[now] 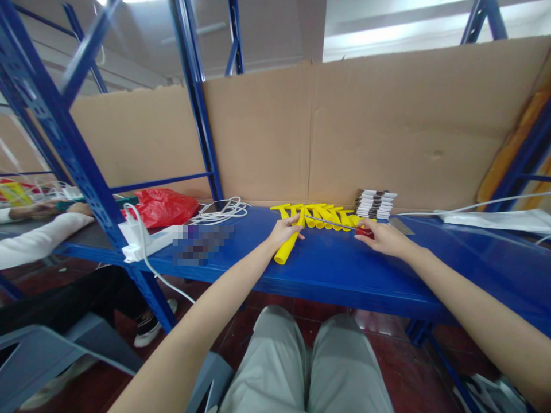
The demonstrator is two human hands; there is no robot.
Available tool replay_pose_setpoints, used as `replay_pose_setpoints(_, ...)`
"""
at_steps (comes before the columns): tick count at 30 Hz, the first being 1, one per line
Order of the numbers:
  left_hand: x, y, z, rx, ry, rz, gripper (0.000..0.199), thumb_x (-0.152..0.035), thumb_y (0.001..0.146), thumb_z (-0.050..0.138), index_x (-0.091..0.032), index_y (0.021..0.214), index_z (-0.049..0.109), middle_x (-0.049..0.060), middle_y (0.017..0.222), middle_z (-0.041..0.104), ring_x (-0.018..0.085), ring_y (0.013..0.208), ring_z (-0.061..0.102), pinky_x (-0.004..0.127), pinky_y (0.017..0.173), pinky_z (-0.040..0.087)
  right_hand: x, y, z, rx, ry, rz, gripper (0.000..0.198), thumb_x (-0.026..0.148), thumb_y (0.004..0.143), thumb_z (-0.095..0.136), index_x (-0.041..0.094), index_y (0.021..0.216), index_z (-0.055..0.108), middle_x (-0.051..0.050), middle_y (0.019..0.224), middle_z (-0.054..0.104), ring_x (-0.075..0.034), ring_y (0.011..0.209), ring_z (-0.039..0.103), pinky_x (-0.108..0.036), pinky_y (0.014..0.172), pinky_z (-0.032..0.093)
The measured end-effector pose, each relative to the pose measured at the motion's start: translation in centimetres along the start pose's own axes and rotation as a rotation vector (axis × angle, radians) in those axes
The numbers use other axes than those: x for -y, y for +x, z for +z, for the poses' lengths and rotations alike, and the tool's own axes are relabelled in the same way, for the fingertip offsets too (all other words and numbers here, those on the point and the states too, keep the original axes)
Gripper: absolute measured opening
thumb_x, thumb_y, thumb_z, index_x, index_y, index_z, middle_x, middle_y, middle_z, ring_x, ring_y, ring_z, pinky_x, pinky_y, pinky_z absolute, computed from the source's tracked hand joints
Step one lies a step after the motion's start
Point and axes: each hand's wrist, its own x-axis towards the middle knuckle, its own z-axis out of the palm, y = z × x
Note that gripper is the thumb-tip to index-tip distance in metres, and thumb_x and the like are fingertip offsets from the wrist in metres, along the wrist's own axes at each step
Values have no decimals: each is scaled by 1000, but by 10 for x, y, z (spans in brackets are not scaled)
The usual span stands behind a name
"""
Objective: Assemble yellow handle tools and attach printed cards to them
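Observation:
My left hand [286,230] is closed around a yellow plastic T-shaped piece [284,251], whose hollow tube end points towards me. In my right hand [383,237] is a screwdriver [364,232] with a red handle. Its long metal shaft runs left to the head of the held yellow piece; whether the tip is inside it or only touching, I cannot tell. Behind my hands, several like yellow T-shaped pieces [330,225] lie in a row on the blue bench [327,269]. Just beyond my right hand stands a stack of white and black packets [376,203].
A cardboard sheet [387,126] walls the back. To the left are a white power strip [161,238], a red plastic bag [166,206], coiled white cable [221,212] and a blue rack post [86,155]. Beyond it, a co-worker's sleeve [47,235] rests on the neighbouring bench.

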Motion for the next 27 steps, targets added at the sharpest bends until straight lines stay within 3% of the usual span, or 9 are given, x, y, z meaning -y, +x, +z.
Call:
replay_pose_setpoints(6,-10,-9,6,-19,11,-39,60,-1,78,60,-11,136,49,14,112,68,8,47,62,17,41,46,-1,0,1,-10,3,10,14,34,86,48,22,82,54,-5,71,67,-18,57,60,-26,50,37)
replay_pose_setpoints(14,-7,-7,3,-27,3,-16,61,-2,75,62,-16,133,54,12,126,61,10,53,65,19,47,52,-1,2,0,5,-16,-47,24,34,89,43,22,95,63,-8,97,72,-22,79,67,-29,64,46)
replay_pose_setpoints(22,-4,-6,4,-20,-29,-3,59,0,76,61,-16,132,55,13,127,61,8,51,63,18,47,51,-2,2,1,-19,-7,26,17,37,86,47,22,85,55,-6,74,68,-19,60,61,-26,51,38)
replay_pose_setpoints(27,-1,-4,3,2,-61,48,59,1,72,64,-18,128,59,12,139,50,7,51,63,20,50,51,2,1,-3,6,-43,5,18,35,87,45,23,85,59,-5,76,70,-20,65,63,-27,54,39)
